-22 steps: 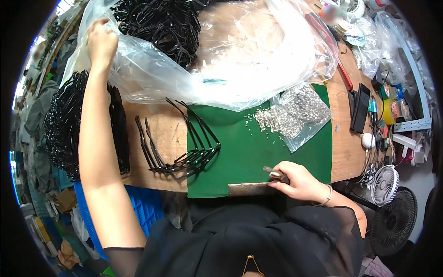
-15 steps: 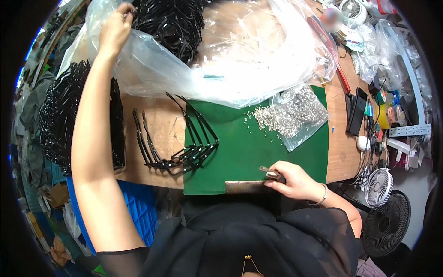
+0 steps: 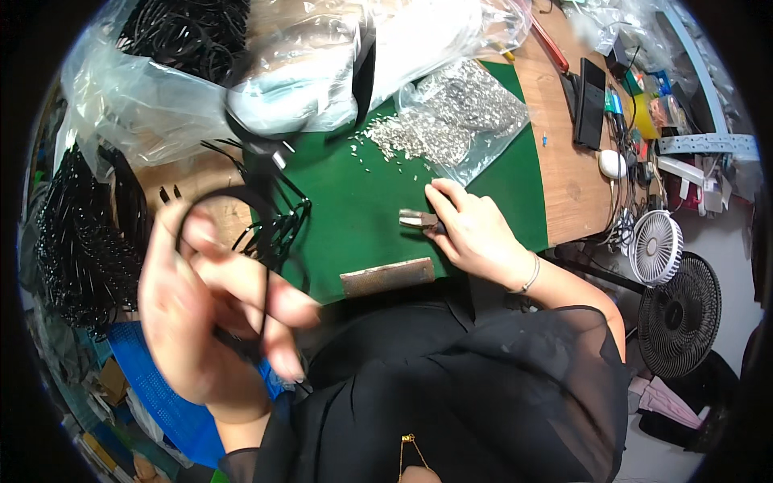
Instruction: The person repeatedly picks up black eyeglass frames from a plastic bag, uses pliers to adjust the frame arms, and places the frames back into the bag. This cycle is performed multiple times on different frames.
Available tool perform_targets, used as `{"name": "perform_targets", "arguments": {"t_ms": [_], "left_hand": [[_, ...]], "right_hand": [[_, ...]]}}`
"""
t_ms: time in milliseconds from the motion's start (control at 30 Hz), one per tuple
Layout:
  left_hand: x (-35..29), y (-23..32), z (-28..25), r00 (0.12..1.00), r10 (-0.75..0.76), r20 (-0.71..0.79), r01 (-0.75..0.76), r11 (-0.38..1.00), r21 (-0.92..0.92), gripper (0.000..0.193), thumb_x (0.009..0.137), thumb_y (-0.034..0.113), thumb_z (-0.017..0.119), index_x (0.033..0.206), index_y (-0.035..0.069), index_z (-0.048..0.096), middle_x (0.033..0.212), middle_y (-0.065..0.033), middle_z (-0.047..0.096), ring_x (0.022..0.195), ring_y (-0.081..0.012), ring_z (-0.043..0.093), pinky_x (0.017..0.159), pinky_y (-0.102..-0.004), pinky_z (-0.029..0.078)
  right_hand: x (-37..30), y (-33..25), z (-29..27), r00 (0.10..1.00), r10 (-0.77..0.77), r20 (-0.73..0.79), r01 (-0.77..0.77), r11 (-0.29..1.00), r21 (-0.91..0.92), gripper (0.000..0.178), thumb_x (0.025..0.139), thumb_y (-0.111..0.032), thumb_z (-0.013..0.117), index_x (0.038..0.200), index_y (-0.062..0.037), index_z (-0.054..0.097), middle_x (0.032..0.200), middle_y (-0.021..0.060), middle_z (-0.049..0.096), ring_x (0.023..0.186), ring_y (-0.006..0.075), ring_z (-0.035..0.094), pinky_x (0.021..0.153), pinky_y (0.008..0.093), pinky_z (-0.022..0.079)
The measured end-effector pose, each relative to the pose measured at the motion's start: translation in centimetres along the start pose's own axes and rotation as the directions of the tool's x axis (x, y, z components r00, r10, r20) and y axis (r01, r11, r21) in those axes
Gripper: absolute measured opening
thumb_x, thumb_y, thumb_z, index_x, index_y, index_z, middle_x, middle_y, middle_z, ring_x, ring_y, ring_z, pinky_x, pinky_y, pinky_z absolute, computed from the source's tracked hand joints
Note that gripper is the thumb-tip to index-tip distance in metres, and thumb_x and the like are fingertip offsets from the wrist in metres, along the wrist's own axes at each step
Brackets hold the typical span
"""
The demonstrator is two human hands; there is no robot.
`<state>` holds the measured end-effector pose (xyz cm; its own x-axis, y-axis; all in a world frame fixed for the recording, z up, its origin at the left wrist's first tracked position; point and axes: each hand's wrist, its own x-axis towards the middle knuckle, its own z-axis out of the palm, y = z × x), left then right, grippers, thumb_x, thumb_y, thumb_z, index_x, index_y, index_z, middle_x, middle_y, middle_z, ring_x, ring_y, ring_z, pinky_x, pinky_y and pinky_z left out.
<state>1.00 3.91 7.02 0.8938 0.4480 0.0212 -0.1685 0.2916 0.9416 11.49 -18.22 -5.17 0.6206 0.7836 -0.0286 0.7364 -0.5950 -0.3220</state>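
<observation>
My left hand (image 3: 213, 302), smeared by motion, is raised close in front at the left with its fingers curled round a looped black cord (image 3: 266, 278). More blurred black loops rise above it, and I cannot make out the ends clearly. My right hand (image 3: 483, 233) grips small pliers (image 3: 419, 220), whose metal jaws point left over the green mat (image 3: 346, 201). Ahead of that hand, small silvery metal pieces (image 3: 403, 138) are scattered beside a clear bag (image 3: 475, 101) full of them. A bunch of glossy black strips (image 3: 282, 217) lies partly hidden behind my left hand.
A brownish flat bar (image 3: 386, 278) lies at the mat's near edge. Thick black strip bundles (image 3: 88, 241) and a large clear plastic bag (image 3: 161, 105) crowd the left and back. To the right are a phone (image 3: 590, 105), cables and fans (image 3: 656, 248). A blue crate (image 3: 153, 394) stands lower left.
My left hand has come back from the far-left plastic bag toward me, bringing a black cord. My right hand, still holding the pliers, has shifted toward the mat's middle. The whole view has shifted.
</observation>
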Motion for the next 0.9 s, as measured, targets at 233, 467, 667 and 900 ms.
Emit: {"name": "perform_targets", "arguments": {"t_ms": [233,467,667,900], "left_hand": [[-3.2,-5.8,1.8,0.969,-0.224,0.105,0.222,0.975,0.03,0.074,0.072,0.0,0.065,0.129,0.0,0.018,0.104,-0.0186,0.056,0.064,-0.0151,0.057,0.064,-0.0263,0.049],[-4.3,-7.8,1.0,0.976,-0.104,0.19,0.128,0.985,-0.117,0.101,0.067,-0.011,0.063,0.137,0.009,-0.008,0.101,-0.0191,0.054,0.07,-0.0131,0.054,0.069,-0.0244,0.048],[-3.6,-8.1,1.0,0.942,-0.089,0.325,0.12,0.99,-0.077,0.099,0.067,-0.013,0.062,0.136,0.005,-0.006,0.108,-0.0228,0.051,0.08,-0.0167,0.059,0.075,-0.0273,0.048],[-2.4,-10.1,4.2,0.944,-0.014,0.329,-0.102,0.938,0.331,0.092,0.068,-0.009,0.065,0.135,0.005,0.003,0.118,-0.0152,0.049,0.086,-0.0147,0.056,0.078,-0.0238,0.047]], "right_hand": [[2.0,1.6,-2.3,0.99,0.083,-0.114,-0.059,0.978,0.202,0.022,0.074,-0.012,0.061,0.089,-0.0011,0.05,0.076,0.0166,0.053,0.069,0.0329,0.056,0.062,0.0397,0.046],[2.7,3.1,0.1,0.99,0.137,-0.016,-0.128,0.959,0.252,0.014,0.073,-0.008,0.061,0.079,-0.0002,0.051,0.074,0.0165,0.053,0.071,0.0342,0.054,0.062,0.0382,0.043],[2.5,3.2,-0.1,0.998,0.052,0.028,-0.055,0.988,0.141,0.015,0.069,-0.007,0.06,0.08,-0.0012,0.052,0.075,0.0145,0.055,0.073,0.0316,0.056,0.064,0.0387,0.045],[-0.9,-2.1,-6.5,0.936,0.309,0.171,-0.315,0.51,0.8,0.015,0.081,-0.012,0.061,0.083,0.0003,0.053,0.071,0.0048,0.056,0.063,0.009,0.053,0.057,0.0238,0.043]]}}
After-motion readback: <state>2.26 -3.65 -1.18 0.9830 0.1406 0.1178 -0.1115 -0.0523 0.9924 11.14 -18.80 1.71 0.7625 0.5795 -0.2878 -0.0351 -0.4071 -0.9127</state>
